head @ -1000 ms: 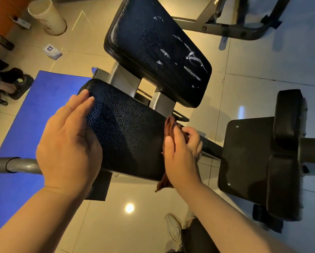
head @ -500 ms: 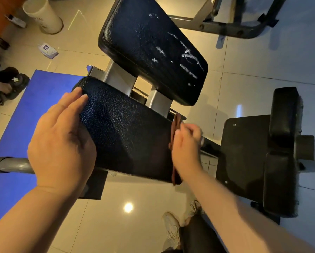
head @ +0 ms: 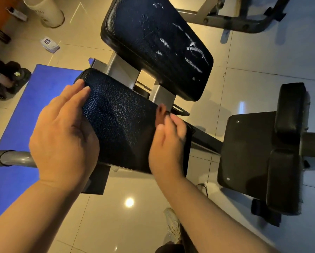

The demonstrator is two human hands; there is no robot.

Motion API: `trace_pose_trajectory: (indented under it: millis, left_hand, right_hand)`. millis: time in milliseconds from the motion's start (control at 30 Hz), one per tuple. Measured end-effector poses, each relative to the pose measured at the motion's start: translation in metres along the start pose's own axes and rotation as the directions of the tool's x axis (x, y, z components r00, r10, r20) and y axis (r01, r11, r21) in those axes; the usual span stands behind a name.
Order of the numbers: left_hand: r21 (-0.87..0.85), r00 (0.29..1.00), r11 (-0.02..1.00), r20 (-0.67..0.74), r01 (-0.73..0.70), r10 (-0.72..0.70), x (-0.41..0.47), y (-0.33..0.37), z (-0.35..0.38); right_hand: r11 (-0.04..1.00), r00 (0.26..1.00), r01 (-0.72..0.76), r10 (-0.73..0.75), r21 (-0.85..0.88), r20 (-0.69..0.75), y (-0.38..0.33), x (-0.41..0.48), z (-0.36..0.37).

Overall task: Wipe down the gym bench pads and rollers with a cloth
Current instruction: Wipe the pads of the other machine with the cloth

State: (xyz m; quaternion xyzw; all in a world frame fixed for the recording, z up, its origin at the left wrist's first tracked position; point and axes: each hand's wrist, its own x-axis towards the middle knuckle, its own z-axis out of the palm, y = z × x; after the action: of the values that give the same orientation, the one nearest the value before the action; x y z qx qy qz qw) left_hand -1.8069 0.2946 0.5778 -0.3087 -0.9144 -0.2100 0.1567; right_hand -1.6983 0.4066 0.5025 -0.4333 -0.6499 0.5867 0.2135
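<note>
The near black leather pad (head: 123, 125) of the gym bench lies between my hands. My left hand (head: 61, 139) rests flat on its left side, fingers straight. Blurred by motion, my right hand (head: 167, 147) curls over the pad's right edge and holds a brown cloth (head: 161, 113) against it; only a small end of the cloth peeks out above the fingers. Behind stands the larger back pad (head: 153, 42), with white scuffs on its surface. At the right are two black rollers (head: 289, 114) beside a black plate (head: 247, 152).
A blue mat (head: 16, 179) covers the floor at left, with a grey bar (head: 12, 158) across it. A white bin (head: 45, 11) and a wipes pack (head: 50, 43) sit at the back left, near another person's shoes (head: 16, 77). Grey frame tubes (head: 226, 22) run behind the bench.
My right hand has slid with the cloth up along the pad's right edge, and less of the cloth shows. My left hand stays flat on the pad's left side.
</note>
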Motion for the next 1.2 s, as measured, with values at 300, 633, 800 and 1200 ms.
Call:
trace_pose_trajectory:
  millis: [300, 633, 800, 1200]
  left_hand:
    - [0.05, 1.0, 0.999, -0.007, 0.014, -0.013, -0.002, 0.009, -0.007]
    - [0.022, 0.999, 0.999, -0.015, 0.043, -0.043, -0.001, 0.012, -0.01]
    - [0.032, 0.998, 0.998, -0.017, 0.053, -0.052, 0.0, 0.013, -0.01]
    - [0.01, 0.997, 0.997, -0.028, 0.079, -0.078, 0.001, 0.015, -0.011]
  right_hand:
    - [0.996, 0.996, -0.087, 0.087, 0.021, 0.007, 0.014, 0.016, -0.006]
    - [0.931, 0.943, 0.314, -0.283, -0.186, 0.175, 0.016, -0.001, -0.017]
    - [0.994, 0.997, 0.068, -0.066, -0.08, 0.036, -0.029, 0.028, 0.022]
    - [0.979, 0.98, 0.191, -0.186, -0.068, 0.072, -0.037, 0.013, 0.028]
